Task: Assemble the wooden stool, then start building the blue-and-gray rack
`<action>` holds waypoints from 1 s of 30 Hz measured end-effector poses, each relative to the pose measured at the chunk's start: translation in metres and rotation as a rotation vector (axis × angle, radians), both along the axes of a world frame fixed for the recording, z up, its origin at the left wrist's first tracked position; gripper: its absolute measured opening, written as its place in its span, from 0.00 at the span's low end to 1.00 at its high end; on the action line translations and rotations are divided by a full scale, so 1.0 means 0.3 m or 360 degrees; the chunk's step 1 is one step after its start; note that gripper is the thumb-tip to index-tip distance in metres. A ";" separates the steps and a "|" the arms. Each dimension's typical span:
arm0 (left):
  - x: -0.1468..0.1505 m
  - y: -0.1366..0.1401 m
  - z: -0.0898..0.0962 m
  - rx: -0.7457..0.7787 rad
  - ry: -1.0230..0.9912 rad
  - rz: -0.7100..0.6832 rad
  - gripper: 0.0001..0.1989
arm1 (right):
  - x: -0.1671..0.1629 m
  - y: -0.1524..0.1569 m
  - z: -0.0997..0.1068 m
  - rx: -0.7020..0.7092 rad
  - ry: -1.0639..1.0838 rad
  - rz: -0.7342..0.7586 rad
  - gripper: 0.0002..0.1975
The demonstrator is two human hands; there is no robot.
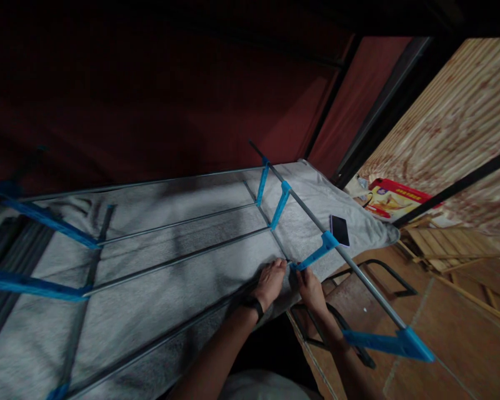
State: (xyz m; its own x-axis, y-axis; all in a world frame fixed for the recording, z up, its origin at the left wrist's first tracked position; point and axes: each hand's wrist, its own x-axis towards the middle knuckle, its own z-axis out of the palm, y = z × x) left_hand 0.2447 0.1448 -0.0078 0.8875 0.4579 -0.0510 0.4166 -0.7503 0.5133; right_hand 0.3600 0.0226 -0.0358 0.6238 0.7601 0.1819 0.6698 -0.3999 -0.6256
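Observation:
A frame of grey metal tubes and blue plastic brackets lies across a grey cloth-covered surface. My left hand [270, 280], with a dark band on its wrist, is closed around the end of the front metal tube [166, 336]. Close beside it, my right hand [310, 288] pinches the lower end of a blue plastic bracket [316, 255]. That bracket's upper end sits on a long slanting tube [370, 286]. My fingers partly hide the joint between tube and bracket. Farther back, two more blue brackets [280, 205] join the same slanting tube.
Several loose dark tubes [12, 266] lie at the left, near other blue brackets [37, 286]. A phone [339, 230] rests on the grey cloth [216, 261] at the right. Beyond the edge stand a black-framed chair [350, 294], wooden slatted furniture [454, 247] and a red-yellow box [400, 197].

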 end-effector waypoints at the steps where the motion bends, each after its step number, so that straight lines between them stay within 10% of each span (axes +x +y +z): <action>1: 0.003 -0.002 0.000 -0.0024 0.0017 0.0002 0.27 | 0.002 0.001 0.001 0.0003 0.0005 0.0006 0.18; 30: 0.081 -0.036 0.033 -0.0125 0.0046 0.0028 0.16 | 0.044 0.024 0.035 -0.0123 0.0135 0.0031 0.14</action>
